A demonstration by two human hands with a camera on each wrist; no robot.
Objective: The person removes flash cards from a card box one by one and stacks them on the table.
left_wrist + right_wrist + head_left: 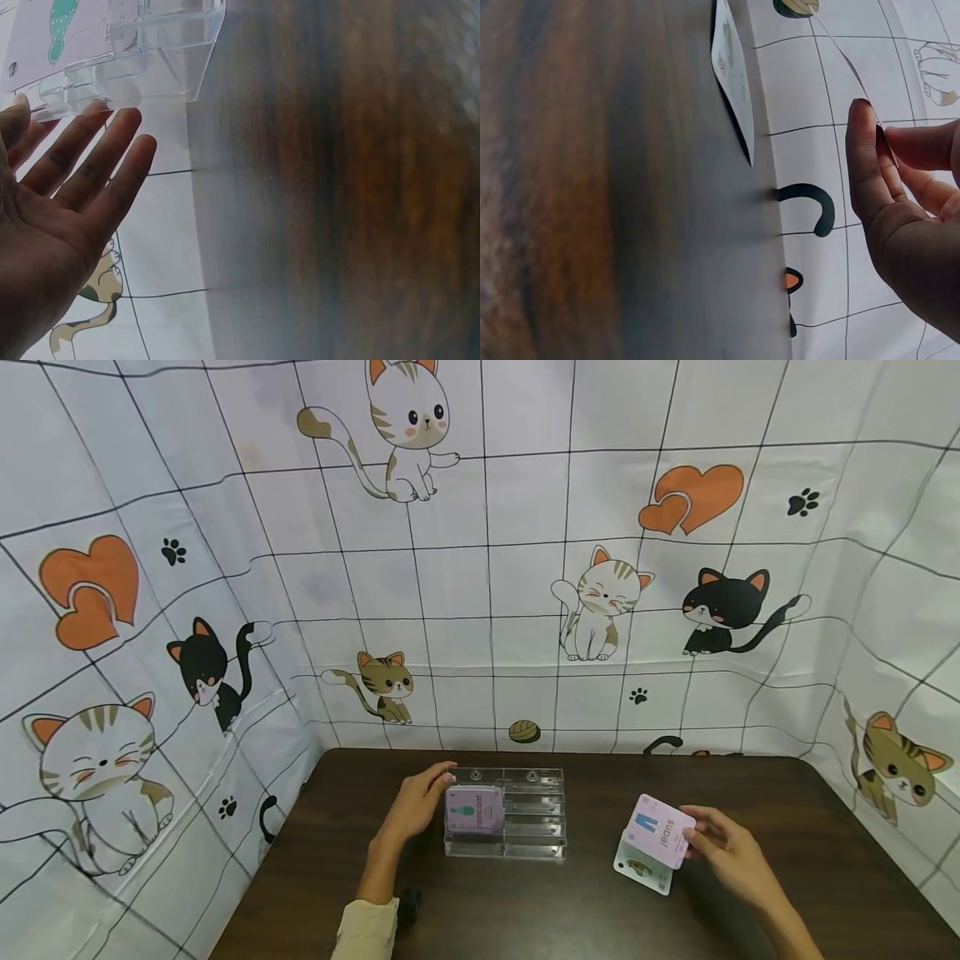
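Observation:
In the head view my left hand point(415, 802) holds the upper left corner of a clear plastic tiered card rack point(534, 848). The left wrist view shows the thumb at the rack's near side, with the other fingers long and spread behind it. A lilac raincoat card point(474, 810) with a green picture sits in the rack's upper left part. To the right, my right hand point(723, 847) pinches a lilac jeans card point(658, 828) by its edge between thumb and fingers. Partly beneath that card in the head view is a pale green card point(643, 867) on the table.
The dark wooden table point(525, 918) carries the rack and cards. A cloth with cats and grid lines point(525, 593) hangs behind the table and along both sides. A small dark object point(408, 906) is beside the left wrist.

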